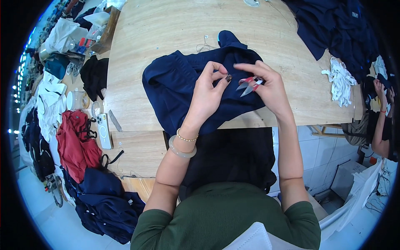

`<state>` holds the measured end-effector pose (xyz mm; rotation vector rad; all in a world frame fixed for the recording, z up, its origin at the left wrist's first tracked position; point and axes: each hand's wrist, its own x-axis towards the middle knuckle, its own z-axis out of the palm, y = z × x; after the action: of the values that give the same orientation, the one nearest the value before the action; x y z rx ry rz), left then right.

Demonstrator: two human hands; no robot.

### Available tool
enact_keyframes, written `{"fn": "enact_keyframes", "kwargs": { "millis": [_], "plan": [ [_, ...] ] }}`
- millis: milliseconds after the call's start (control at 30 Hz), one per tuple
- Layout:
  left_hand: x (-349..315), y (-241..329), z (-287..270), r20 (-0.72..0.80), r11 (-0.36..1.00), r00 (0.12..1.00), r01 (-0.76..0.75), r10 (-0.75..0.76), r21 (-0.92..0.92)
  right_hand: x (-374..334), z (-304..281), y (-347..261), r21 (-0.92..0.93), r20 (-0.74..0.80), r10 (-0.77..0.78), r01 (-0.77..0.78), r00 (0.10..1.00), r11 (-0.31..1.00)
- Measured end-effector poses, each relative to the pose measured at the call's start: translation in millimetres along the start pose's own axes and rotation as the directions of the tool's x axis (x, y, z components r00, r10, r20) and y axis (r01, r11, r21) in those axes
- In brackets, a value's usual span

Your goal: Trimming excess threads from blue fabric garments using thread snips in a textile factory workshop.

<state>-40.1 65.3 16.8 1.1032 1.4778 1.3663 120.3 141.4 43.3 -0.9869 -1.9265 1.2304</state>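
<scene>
A navy blue garment [173,98] lies bunched on the wooden table in front of me, with a gathered band along its upper left part. Above its middle, my left hand [210,85] has thumb and fingers drawn together; whatever is between them is too small to make out. My right hand [268,83] holds red-handled thread snips [248,86] against its palm, the blades pointing down and left over the cloth. Its index finger stretches toward the left hand, apart from it. Loose dark threads [204,45] lie just beyond the garment.
White cloth scraps [341,81] and a dark blue fabric pile [333,25] occupy the table's right side. At left are a phone [104,131], a red garment [75,141], a black cloth [93,77] and a wooden box [109,31]. Another person's arm [380,129] shows far right.
</scene>
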Motion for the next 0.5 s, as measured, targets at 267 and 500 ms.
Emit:
{"fn": "enact_keyframes", "kwargs": {
  "millis": [267, 500],
  "plan": [
    [3, 2, -5, 0.012, 0.995, 0.997, 0.075, -0.074, -0.064, 12, -7, -7, -0.238, 0.129, -0.099, 0.128, 0.987, 0.963],
    [-2, 13, 4, -0.033, 0.94, 0.966, -0.241, 0.256, 0.24, 25, -10, -15, 0.013, 0.2, 0.053, -0.057, 0.978, 0.998]
  ]
}}
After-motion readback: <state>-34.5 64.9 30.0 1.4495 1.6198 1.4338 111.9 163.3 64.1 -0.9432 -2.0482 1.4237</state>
